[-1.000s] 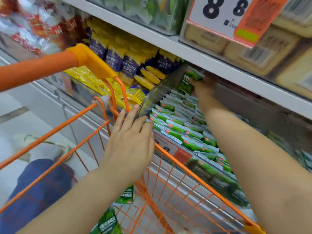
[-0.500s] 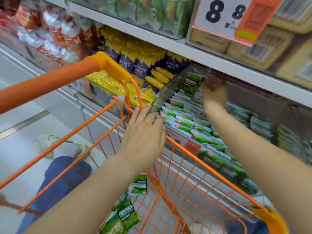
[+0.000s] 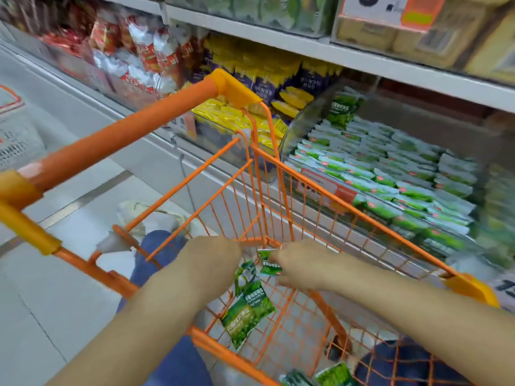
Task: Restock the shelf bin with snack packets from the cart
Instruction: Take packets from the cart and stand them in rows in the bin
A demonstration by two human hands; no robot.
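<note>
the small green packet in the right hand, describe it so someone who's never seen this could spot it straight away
Start at the orange wire shopping cart and look down inside, where two bare hands meet. The right hand pinches a small green snack packet by its edge. Unlike the string of larger green packets hanging below the left hand, it is a single packet, held highest.
</note>
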